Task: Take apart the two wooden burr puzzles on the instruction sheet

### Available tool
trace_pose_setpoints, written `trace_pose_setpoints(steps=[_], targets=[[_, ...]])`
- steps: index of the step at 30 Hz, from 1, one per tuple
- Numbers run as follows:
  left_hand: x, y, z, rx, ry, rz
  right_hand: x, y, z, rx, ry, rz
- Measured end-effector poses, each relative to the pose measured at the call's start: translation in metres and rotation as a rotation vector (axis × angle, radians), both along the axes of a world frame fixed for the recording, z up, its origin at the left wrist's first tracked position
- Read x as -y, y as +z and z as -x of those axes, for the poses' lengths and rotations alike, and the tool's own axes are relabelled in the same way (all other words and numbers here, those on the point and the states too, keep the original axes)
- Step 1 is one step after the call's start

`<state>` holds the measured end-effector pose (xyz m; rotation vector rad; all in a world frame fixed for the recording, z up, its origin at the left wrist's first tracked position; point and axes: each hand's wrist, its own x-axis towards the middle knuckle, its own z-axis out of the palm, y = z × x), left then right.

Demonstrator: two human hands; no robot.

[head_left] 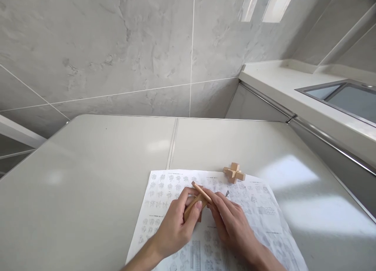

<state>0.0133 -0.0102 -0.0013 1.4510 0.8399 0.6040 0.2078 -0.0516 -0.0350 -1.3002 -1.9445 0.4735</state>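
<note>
The left hand (178,226) is clasping wooden pieces (191,209); the right hand (235,221) is laying its fingers against their slim stick (201,191), though I cannot tell whether it is gripping. Beneath, a paper sheet (138,236) is showing rows of small drawings (171,177) and printed headings (178,173) too small to read. Beyond, a wooden cross (234,172) is sitting at its far edge; a pale table (88,188) is supporting everything.

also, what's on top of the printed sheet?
The printed sheet has a cross-shaped wooden block at its far edge; the left hand and right hand, with wooden pieces, are over it. Whatever lies beneath them is covered.
</note>
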Motion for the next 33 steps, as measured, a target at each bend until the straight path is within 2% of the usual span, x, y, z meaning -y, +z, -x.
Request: trace_pose_setpoints(steps=[10,19,23,26,29,33], targets=[[0.017,-0.002,-0.011,-0.006,0.063,0.027,0.012,-0.022,0.004,-0.02,-0.145,0.013],[0.025,-0.005,-0.016,-0.04,0.123,0.039,0.012,-0.015,0.013,-0.085,-0.212,0.064],[0.021,-0.007,-0.01,-0.039,0.068,0.046,0.004,-0.009,0.005,-0.147,-0.224,0.079],[0.016,-0.007,-0.005,-0.062,0.069,0.029,-0.003,-0.005,-0.005,-0.222,-0.344,0.14],[0.007,-0.006,-0.001,-0.102,0.126,-0.019,-0.008,-0.003,-0.011,-0.284,-0.4,0.185],[-0.008,-0.001,0.004,-0.21,0.253,-0.102,-0.007,-0.003,-0.01,-0.283,-0.346,0.281]])
